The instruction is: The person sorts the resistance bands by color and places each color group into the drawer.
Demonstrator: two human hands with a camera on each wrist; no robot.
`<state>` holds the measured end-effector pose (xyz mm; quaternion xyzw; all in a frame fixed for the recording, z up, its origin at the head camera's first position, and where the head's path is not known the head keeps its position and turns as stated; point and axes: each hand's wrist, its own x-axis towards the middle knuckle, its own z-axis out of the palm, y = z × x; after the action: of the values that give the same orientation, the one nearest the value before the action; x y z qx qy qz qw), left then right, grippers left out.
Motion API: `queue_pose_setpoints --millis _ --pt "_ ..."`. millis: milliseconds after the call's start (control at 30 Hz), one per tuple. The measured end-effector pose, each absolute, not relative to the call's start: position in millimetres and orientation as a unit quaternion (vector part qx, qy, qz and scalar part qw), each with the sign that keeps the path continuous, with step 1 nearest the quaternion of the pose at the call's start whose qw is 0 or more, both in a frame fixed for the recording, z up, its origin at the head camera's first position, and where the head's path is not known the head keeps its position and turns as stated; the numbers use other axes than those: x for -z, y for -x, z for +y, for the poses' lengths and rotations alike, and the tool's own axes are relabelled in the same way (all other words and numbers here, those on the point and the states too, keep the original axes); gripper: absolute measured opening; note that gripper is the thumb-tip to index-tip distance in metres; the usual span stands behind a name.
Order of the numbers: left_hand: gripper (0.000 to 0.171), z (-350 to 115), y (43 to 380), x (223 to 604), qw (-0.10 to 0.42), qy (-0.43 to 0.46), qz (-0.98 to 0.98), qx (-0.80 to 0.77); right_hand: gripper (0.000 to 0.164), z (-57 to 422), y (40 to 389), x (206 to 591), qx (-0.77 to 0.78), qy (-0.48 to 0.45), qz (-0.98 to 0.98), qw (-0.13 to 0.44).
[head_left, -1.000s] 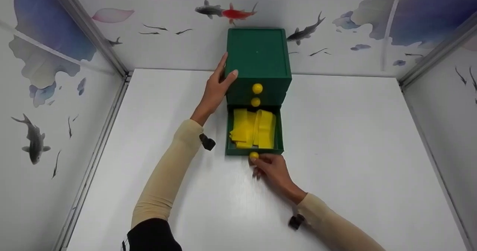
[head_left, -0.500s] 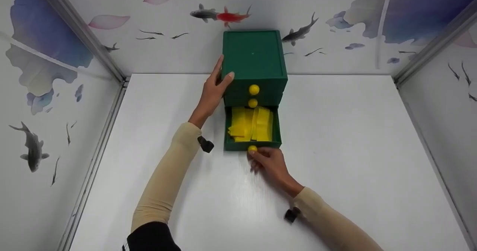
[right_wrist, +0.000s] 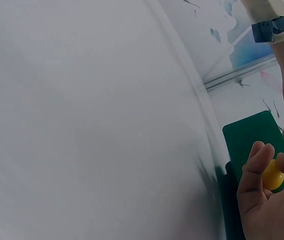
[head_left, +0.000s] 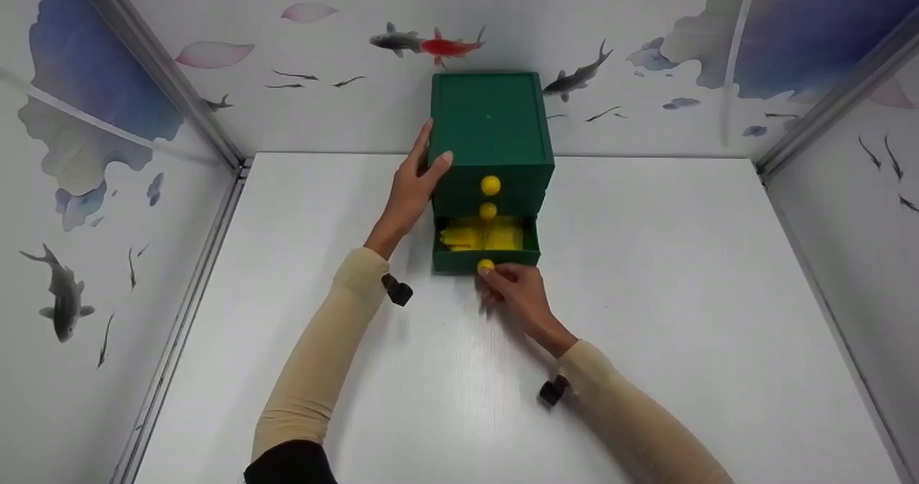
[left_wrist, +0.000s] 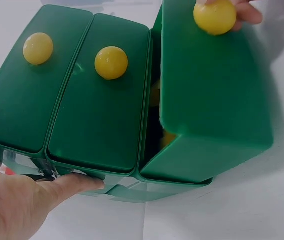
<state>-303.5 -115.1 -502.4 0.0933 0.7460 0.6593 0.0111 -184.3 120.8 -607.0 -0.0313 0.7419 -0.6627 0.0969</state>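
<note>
A green cabinet (head_left: 492, 121) of three stacked drawers stands against the back wall, a round yellow knob on each drawer. Its bottom drawer (head_left: 456, 262) is partly pulled out, with folded yellow strips (head_left: 506, 236) inside. My right hand (head_left: 530, 299) pinches that drawer's knob (right_wrist: 273, 176) between thumb and fingers. Against the cabinet's left side lies my left hand (head_left: 411, 193), fingers extended and thumb by the top front edge. The left wrist view shows the upper two drawers (left_wrist: 99, 105) flush and the bottom one jutting out.
The cabinet stands at the back of a white table (head_left: 646, 312). White panels (head_left: 323, 103) painted with fish enclose the back and both sides. A small black camera (head_left: 397, 289) is strapped to the left wrist, another camera (head_left: 553, 391) to the right.
My right hand has pushed the bottom drawer inward, toward the cabinet, so less of the yellow strips shows. The left hand has stayed against the cabinet's side.
</note>
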Motion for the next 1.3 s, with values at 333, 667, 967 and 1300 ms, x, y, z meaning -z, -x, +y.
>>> queue_pose_setpoints --millis 333,667,967,1300 --pt "0.076 -115.5 304.5 505.1 0.005 -0.093 0.756 -0.648 0.029 118.3 207.8 607.2 0.673 0.032 0.733 0.094" --pt "0.076 -118.4 302.2 506.1 0.005 -0.082 0.76 -0.645 0.03 117.5 224.6 608.4 0.699 0.059 0.706 0.101" --pt "0.074 -113.4 303.0 505.4 0.004 -0.084 0.761 -0.644 0.03 118.6 234.0 608.7 0.687 0.043 0.718 0.101" --pt "0.076 -115.0 304.4 504.2 0.004 -0.086 0.757 -0.648 0.031 118.1 242.8 612.2 0.699 0.049 0.706 0.105"
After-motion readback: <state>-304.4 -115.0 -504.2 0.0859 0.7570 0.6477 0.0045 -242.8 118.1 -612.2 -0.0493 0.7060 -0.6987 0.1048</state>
